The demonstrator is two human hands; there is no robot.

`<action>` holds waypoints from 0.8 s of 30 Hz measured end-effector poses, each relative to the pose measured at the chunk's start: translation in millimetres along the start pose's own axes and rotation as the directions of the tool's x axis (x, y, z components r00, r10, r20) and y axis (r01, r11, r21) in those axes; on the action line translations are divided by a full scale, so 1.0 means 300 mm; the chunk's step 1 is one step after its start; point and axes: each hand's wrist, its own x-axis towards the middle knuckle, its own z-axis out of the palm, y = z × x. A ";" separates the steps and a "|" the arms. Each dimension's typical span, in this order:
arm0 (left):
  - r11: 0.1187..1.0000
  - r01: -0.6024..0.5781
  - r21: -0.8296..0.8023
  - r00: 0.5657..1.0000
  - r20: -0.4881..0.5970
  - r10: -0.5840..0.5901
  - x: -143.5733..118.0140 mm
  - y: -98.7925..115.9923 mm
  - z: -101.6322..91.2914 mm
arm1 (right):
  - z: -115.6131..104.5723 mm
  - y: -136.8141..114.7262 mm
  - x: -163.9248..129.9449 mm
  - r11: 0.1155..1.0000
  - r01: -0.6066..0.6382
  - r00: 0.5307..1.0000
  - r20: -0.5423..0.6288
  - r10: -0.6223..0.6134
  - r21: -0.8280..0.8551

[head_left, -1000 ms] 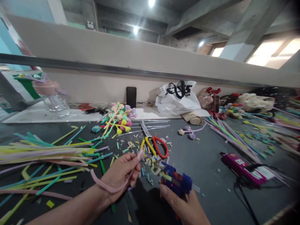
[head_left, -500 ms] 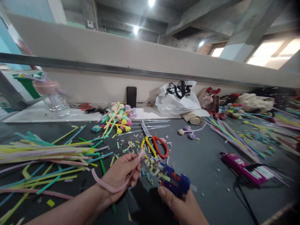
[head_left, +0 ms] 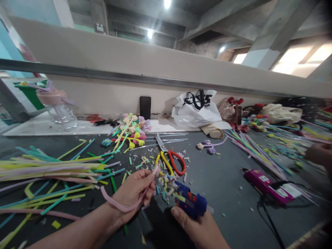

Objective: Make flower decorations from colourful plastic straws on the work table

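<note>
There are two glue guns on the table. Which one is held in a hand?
The blue glue gun, gripped by the right hand near the front edge. The pink glue gun lies untouched further right.

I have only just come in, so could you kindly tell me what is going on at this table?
A person sits at a dark table strewn with craft bits. The left hand pinches a soft pink fuzzy pipe-cleaner strip, its tip raised toward the nozzle of a blue plastic glue gun gripped by the right hand. Red-and-yellow-handled scissors lie just beyond, and a blurred hand of someone else shows at the right edge.
</note>
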 end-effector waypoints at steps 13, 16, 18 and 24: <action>0.981 0.120 -0.153 0.992 0.047 -0.114 0.015 0.004 -0.032 | -0.189 0.003 0.067 0.669 -0.058 0.998 -0.029 0.054 -0.741; 0.985 0.115 -0.129 0.992 0.064 -0.107 0.015 0.000 -0.028 | -0.241 0.042 0.111 0.492 -0.106 0.993 -0.067 0.097 -0.864; 0.985 0.122 -0.121 0.991 0.071 -0.114 0.016 -0.004 -0.026 | -0.268 0.079 0.130 0.457 -0.085 0.995 -0.049 0.090 -0.886; 0.983 0.136 -0.124 0.989 0.082 -0.127 0.016 -0.008 -0.028 | -0.340 0.067 0.148 0.761 0.028 0.998 -0.028 -0.060 -0.648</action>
